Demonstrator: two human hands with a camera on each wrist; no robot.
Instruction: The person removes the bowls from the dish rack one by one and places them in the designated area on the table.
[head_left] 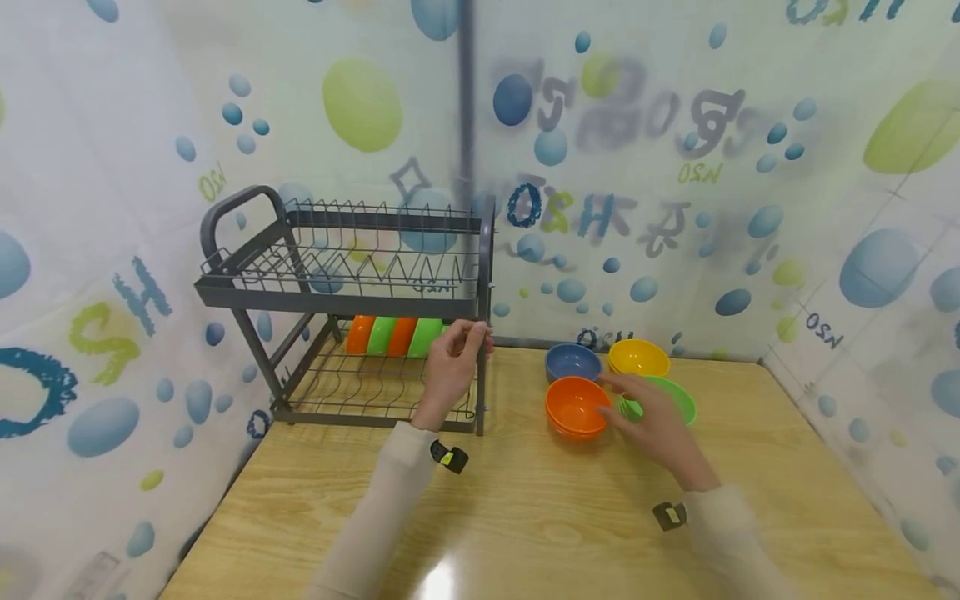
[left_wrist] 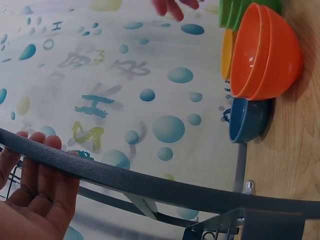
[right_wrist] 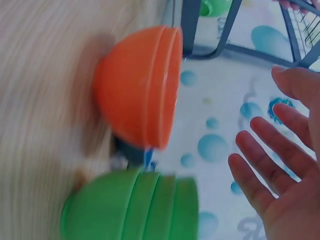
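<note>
My left hand point(head_left: 453, 354) is at the front right post of a dark grey two-tier dish rack point(head_left: 337, 300). In the left wrist view, the fingers point(left_wrist: 62, 197) of that hand bend behind the post point(left_wrist: 115, 172). My right hand point(head_left: 656, 421) hovers over the bowls with its fingers spread, holding nothing. Close to its fingertips stand two nested orange bowls point(right_wrist: 137, 87). A stack of green bowls point(right_wrist: 130, 207) is partly hidden beneath the hand in the head view. Behind these are a blue bowl point(head_left: 573, 362) and yellow bowls point(head_left: 639, 358).
Orange and green bowls point(head_left: 393, 336) stand on edge in a row on the rack's lower tier. The upper tier has wire slots point(head_left: 360, 258). A patterned curtain point(head_left: 600, 167) encloses the wooden table point(head_left: 540, 517) at the back and sides.
</note>
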